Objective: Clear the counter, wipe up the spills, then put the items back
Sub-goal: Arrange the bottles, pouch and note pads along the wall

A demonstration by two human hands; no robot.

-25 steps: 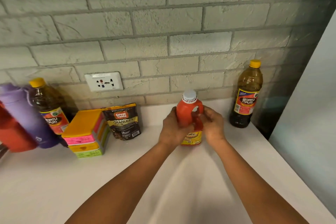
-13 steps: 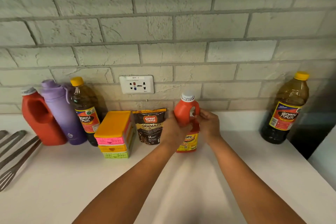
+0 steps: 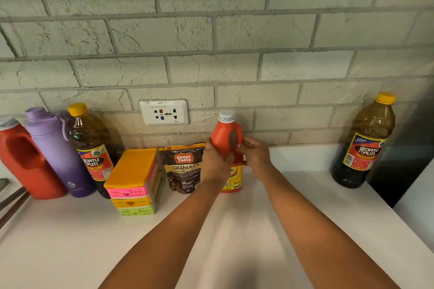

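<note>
**Looks like the put-back stage, nearly done**

Judging by the scene, this is the tail end of the job. The white tabletop (image 3: 70, 241) shows no spills or wet patches that I can spot, and most of the stuff is lined up along the brick wall, so my guess is the wiping is finished and things are going back.

Both hands are on the small orange bottle (image 3: 226, 138) with the white cap. It stands just right of the coffee pouch (image 3: 182, 168), close to the wall, bottom on or right at the tabletop. The left hand (image 3: 215, 163) has its grip wrapped round the bottle's left side. The right hand (image 3: 256, 153) has its fingers curled onto the handle side. Can't tell if it's fully set down or just being nudged into place.

What might be left: letting go, and maybe moving the lone dark bottle (image 3: 366, 141) far right, well apart from the rest. That's a guess though.

Readable text:
- Coffee pouch: "Great Taste", "GRANULES", "STRONG"
- Both dark bottles with yellow caps, the left one (image 3: 92, 150) too: "DATU PUTI"
- Wall socket (image 3: 164, 112): "8PP-1" or similar
- Orange bottle's yellow label: too hidden to read

Also there: a big red jug (image 3: 25, 162), a purple flask (image 3: 56, 148), and stacked colourful boxes (image 3: 135, 180).
</note>
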